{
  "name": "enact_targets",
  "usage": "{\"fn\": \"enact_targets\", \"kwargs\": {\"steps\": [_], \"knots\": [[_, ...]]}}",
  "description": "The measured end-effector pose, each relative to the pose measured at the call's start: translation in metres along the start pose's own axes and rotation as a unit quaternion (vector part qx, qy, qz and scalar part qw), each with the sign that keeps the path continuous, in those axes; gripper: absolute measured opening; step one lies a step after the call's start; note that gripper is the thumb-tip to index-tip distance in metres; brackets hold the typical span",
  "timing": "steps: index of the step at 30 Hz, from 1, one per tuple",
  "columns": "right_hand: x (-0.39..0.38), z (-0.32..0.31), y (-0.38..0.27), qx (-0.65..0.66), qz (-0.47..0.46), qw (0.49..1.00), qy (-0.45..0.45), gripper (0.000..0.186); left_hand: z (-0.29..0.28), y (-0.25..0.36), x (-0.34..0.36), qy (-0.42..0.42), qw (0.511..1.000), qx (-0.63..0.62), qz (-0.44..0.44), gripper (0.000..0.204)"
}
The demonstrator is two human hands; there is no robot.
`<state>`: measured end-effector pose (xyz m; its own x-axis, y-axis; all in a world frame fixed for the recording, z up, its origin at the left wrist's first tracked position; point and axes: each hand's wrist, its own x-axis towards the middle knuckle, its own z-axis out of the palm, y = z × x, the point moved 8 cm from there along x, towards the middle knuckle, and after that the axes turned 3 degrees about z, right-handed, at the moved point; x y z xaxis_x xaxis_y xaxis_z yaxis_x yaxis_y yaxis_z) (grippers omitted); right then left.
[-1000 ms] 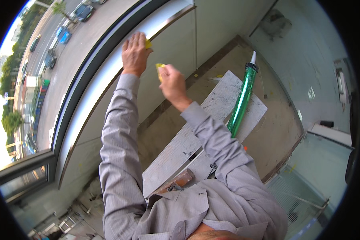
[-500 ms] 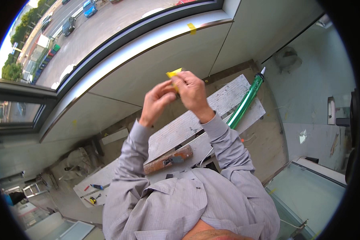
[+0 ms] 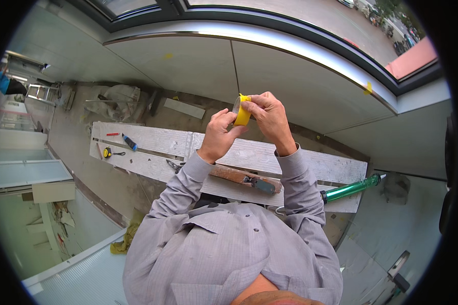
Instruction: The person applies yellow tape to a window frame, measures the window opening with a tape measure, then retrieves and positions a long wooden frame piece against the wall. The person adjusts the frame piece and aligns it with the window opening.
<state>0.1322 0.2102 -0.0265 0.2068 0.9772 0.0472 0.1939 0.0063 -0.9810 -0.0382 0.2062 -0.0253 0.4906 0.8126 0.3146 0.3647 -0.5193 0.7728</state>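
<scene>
**Yellow tape roll (image 3: 242, 118) hanging just past the tabletop (image 3: 331, 166)**

Seen from above, the roll is standing on edge just past the tabletop's far side, around the middle of its length. Its yellow band is running crosswise to the tabletop's planks, and its hole is facing the tabletop's left end. The right hand (image 3: 269, 118) is reaching it from the side of the tabletop's right end, thumb and fingers drawn together and pinching the band. The left hand (image 3: 220, 133) is curling half-folded on the opposite side, fingertips and thumb appearing to be cradling the roll. Neither hand is lying nearer; both are meeting at it.

A green tube gun (image 3: 348, 189) is lying across the tabletop's right end, a brown bar (image 3: 228, 174) is lying along its near side, and a tape measure (image 3: 107, 152) is sitting at its left end. Beyond its right end, a yellow strip (image 3: 367, 88) is sticking to the sill (image 3: 269, 36).

Compared with a second ago, the left hand is no longer pressing on the sill. Against half a second ago, the roll's ring shape is now showing, and the tabletop is lying nearly level across the view instead of slanting.
</scene>
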Motion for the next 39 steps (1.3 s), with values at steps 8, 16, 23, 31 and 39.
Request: {"fn": "enact_targets", "kwargs": {"steps": [8, 16, 23, 31, 39], "knots": [[0.061, 0.072, -0.016, 0.087, 0.061, 0.98, -0.171, 0.038, -0.063, -0.045, 0.0, -0.003, 1.0, 0.012, 0.001, 0.021], [0.138, 0.191, -0.016, 0.043, 0.093, 0.971, -0.216, 0.041, -0.154, -0.16, 0.033, 0.024, 0.996, -0.013, 0.081, 0.022], [0.222, 0.29, -0.013, -0.041, 0.065, 0.974, -0.214, 0.019, -0.235, -0.255, 0.069, 0.018, 0.998, -0.056, 0.001, 0.017], [0.328, 0.337, -0.039, -0.251, -0.102, 0.962, -0.041, 0.022, -0.273, -0.353, 0.123, 0.093, 0.988, -0.053, -0.113, 0.033], [0.419, 0.281, 0.002, -0.332, -0.027, 0.943, -0.009, 0.03, -0.194, -0.387, 0.165, 0.074, 0.922, -0.304, -0.227, 0.041]]}}
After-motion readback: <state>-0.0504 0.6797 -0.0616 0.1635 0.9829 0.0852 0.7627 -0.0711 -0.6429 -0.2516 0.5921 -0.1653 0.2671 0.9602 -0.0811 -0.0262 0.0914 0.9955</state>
